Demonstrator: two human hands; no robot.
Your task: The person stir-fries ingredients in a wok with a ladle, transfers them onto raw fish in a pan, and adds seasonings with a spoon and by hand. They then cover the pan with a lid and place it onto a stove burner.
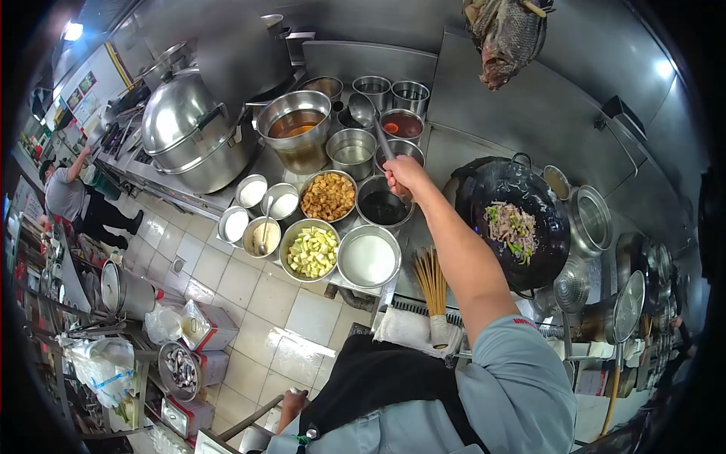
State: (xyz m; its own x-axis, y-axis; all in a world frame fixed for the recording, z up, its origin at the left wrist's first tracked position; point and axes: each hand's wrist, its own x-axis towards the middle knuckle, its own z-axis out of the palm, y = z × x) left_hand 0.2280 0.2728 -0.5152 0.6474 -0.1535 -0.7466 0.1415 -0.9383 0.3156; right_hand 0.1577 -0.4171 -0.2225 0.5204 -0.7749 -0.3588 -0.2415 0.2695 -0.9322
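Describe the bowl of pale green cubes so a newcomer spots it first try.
Start at the big domed steel pot and go right to the cluster of steel containers. On the near side, find the bowl of pale green cubes between the white liquid's bowl and a smaller bowl with a spoon in it. Only its contents are green; the chunks behind are brown.

Commercial kitchen, narrow and lined with steel. Metal panels (pixel 370 57) back a long cooking line, where a large black wok (pixel 514 227) holds food and a domed steamer (pixel 179 113) stands at the far side. Steel pots and bowls of liquids, diced food and white powders crowd the counter (pixel 429 234). Boxes (pixel 208 325) sit on the tiled floor (pixel 261 295). Another person (pixel 68 189) in a cap and dark apron works farther along.
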